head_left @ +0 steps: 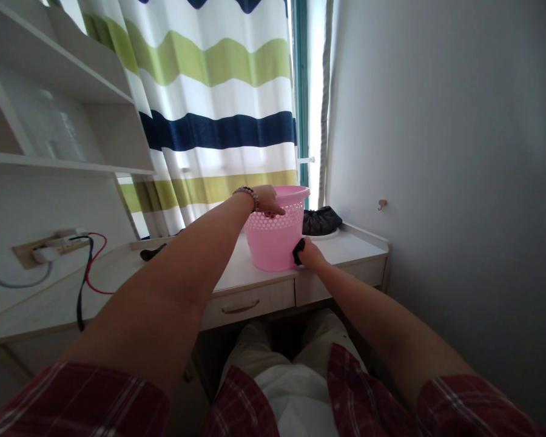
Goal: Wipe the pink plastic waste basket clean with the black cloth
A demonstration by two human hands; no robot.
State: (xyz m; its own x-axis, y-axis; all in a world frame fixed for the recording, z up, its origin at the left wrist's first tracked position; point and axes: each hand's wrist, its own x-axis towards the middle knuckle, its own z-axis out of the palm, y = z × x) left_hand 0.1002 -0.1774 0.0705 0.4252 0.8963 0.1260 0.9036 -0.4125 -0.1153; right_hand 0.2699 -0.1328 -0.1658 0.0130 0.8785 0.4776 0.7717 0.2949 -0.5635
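Observation:
A pink plastic wastebasket (275,246) with a perforated upper band stands on the white desk. My left hand (267,199), with a beaded bracelet at the wrist, is closed over the basket's near-left rim. Low on the basket's right side, my right hand (311,254) is closed on a small black bundle (298,251), which lies against the wall of the basket. Whether that bundle is cloth or plastic, I cannot tell. Behind the basket to the right sits a black plastic bag (321,221) on something white and flat. The basket's inside is mostly hidden from me.
The white desk (236,273) has drawers (255,306) along its front. Left are a dark object (152,252), a wall socket with plugs (50,252) and a red cable (88,273). Shelves (73,79) hang above. A striped curtain (222,91) covers the window; a wall (459,152) bounds the right.

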